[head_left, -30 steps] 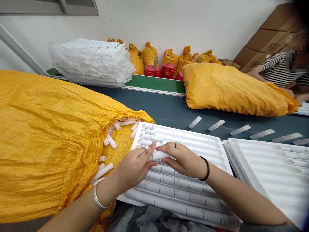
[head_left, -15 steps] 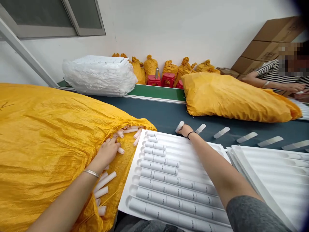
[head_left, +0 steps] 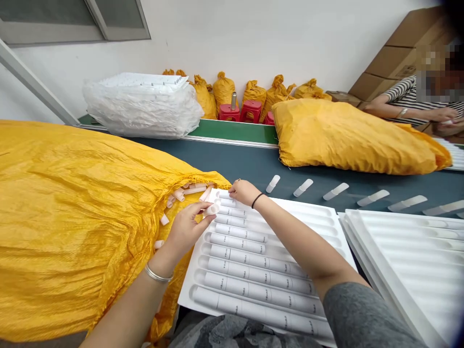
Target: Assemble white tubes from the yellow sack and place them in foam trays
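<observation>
Short white plastic tube [head_left: 211, 210] pinched in left hand [head_left: 186, 228], fingers closed round it, at the left edge of the white moulded grooved tray [head_left: 326, 217], over its upper grooves. Right hand [head_left: 243, 191] at the tray's far-left corner, fingers curled down on the small white tubes [head_left: 226, 202] in the top grooves; cannot tell if it grips one. Tray's near grooves filled with long rows of white printed tubes [head_left: 253, 278]. Left of tray, big yellow woven sack [head_left: 72, 217], mouth open toward the tray, loose white tubes [head_left: 188, 191] spilling out. Beyond tray, dark conveyor belt [head_left: 246, 162] with a line of capped white tubes [head_left: 304, 187]. Right of tray, second empty white tray [head_left: 409, 246]. Across belt, another yellow sack [head_left: 348, 137] and a person in a striped sleeve [head_left: 409, 92]
</observation>
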`<state>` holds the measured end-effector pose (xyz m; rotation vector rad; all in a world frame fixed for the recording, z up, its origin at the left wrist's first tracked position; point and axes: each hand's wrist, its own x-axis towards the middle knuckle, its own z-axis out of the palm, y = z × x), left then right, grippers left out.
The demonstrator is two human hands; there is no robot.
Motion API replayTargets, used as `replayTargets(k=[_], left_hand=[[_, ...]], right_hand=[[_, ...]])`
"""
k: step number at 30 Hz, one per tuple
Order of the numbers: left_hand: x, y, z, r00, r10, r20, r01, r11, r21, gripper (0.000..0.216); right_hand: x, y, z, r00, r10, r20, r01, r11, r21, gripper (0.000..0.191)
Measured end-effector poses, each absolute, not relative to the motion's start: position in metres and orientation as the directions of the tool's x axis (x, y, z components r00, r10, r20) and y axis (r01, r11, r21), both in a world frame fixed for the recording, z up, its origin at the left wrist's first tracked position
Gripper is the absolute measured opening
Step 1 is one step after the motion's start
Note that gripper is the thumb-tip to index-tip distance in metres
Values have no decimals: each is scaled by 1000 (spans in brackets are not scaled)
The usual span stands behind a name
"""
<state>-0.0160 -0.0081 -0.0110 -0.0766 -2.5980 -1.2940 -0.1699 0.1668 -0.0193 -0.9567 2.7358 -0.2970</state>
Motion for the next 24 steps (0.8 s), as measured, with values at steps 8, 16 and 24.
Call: replayTargets(k=[8, 16, 24], left_hand=[[-7, -11, -15, -970, -164, 181, 95, 428, 899, 28], [-6, 1, -10, -937, -348, -11, 130, -379, 916, 57], [8, 11, 5, -997, -65, 43, 23, 281, 960, 29]], right_hand=[[-159, 186, -17, -768, -639, 35, -604, 705, -371, 27], [-83, 212, 9, -704, -682, 199, -493, 267, -828, 22], [-71, 236, 19, -589, -702, 399, -684, 171, -709, 25]])
